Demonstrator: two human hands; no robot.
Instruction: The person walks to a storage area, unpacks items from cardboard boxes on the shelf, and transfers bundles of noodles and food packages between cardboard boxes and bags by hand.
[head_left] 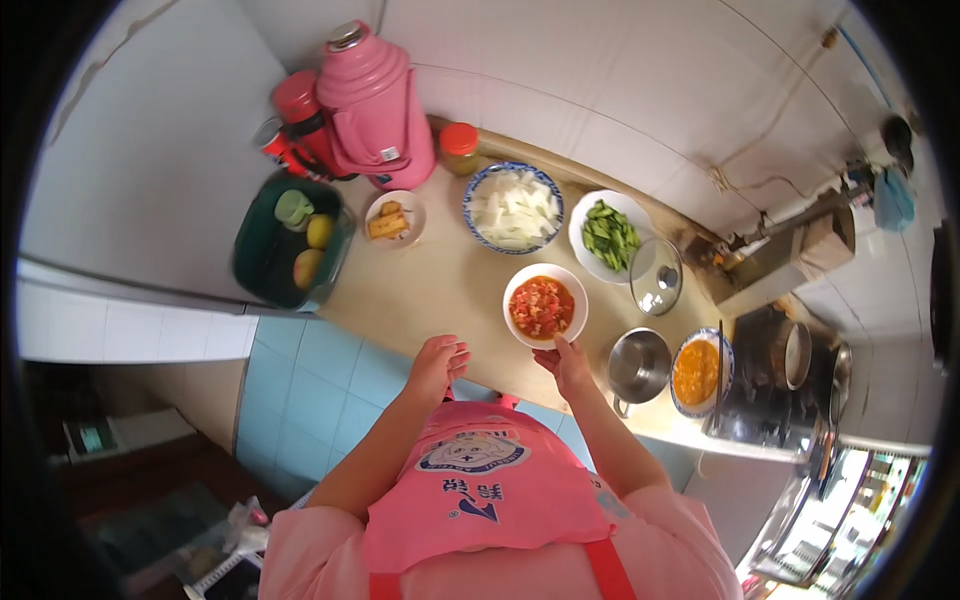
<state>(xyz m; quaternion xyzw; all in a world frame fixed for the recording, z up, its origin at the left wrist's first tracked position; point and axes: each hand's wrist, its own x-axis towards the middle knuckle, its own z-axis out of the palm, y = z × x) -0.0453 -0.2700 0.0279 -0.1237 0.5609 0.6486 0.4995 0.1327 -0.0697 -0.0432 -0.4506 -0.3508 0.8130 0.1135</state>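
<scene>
A white bowl (583, 294) of chopped red tomatoes (541, 307) stands close to the front edge of the counter. My right hand (568, 366) grips its near rim, thumb and fingers closed on it. To the left, over the counter's edge, my left hand (440, 364) holds nothing, its fingers slightly curled and apart. Behind the bowl sit a blue-patterned plate (468, 226) of white cut vegetable pieces (515, 208) and a white plate (582, 228) of sliced green vegetable (610, 236). A metal pot (640, 366) is to the right of my right hand.
A glass lid (656, 280) leans by the green slices. Beaten-egg-like yellow food (697, 373) fills a patterned dish beside the black stove (765, 365). Toward the left are a pink thermos (365, 105), a red-lidded jar (459, 150), a small dish (415, 212) and a green basin (256, 245) with fruit.
</scene>
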